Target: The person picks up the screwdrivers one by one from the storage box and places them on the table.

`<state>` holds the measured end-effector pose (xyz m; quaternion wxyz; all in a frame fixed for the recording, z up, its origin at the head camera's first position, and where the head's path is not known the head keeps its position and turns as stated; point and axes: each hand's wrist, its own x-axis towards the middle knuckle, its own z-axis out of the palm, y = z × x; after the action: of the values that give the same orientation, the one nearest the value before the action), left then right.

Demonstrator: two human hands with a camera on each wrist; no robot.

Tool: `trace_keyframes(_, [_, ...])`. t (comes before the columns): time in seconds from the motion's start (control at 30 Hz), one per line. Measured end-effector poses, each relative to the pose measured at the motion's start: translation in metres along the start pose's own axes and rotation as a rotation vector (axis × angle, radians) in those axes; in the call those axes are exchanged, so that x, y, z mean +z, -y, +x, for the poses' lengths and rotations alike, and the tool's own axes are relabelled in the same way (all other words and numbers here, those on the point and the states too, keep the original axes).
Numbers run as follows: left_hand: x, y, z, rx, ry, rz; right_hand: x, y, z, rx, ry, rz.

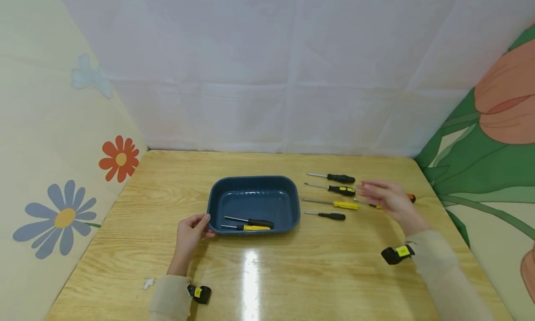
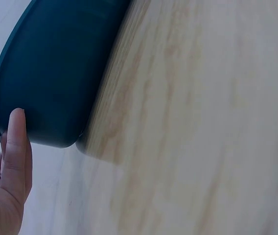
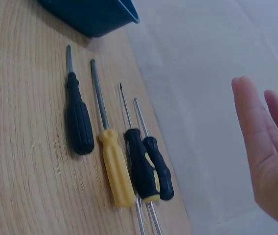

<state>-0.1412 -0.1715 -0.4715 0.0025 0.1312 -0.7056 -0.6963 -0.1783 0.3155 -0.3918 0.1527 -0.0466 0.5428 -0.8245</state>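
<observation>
My left hand [image 1: 190, 237] pinches the left front corner of a dark blue tray [image 1: 253, 180], thumb at the rim and fingers against the outer wall [image 2: 46, 98]. Inside lie a black-handled screwdriver [image 1: 261, 223] and a yellow-handled screwdriver [image 1: 256, 228]. Right of the tray are a black screwdriver [image 1: 340, 178], a black-and-yellow screwdriver [image 1: 342, 190], a yellow screwdriver [image 3: 117, 169] and a smaller black screwdriver [image 3: 80, 117]. My right hand [image 1: 388, 200] holds nothing, its fingers extended above more screwdrivers. It partly covers these; an orange-and-black handle end [image 1: 411, 198] shows beyond it.
The wooden table [image 1: 313, 274] meets a white cloth backdrop [image 1: 267, 79] at its far edge. Flower-patterned panels [image 1: 62, 214] stand on both sides. A small white scrap [image 1: 148, 283] lies near the left forearm.
</observation>
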Motion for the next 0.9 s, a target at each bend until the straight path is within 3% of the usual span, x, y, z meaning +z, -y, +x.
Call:
trace_keyframes(0.2, [0.000,-0.001,-0.001,-0.002,-0.001,-0.003,0.014,-0.004,0.006,0.049,-0.025,-0.041])
trace_keyframes(0.9, [0.001,-0.001,0.000,-0.010,-0.003,-0.004,0.048,-0.028,0.032,0.117,0.035,-0.284])
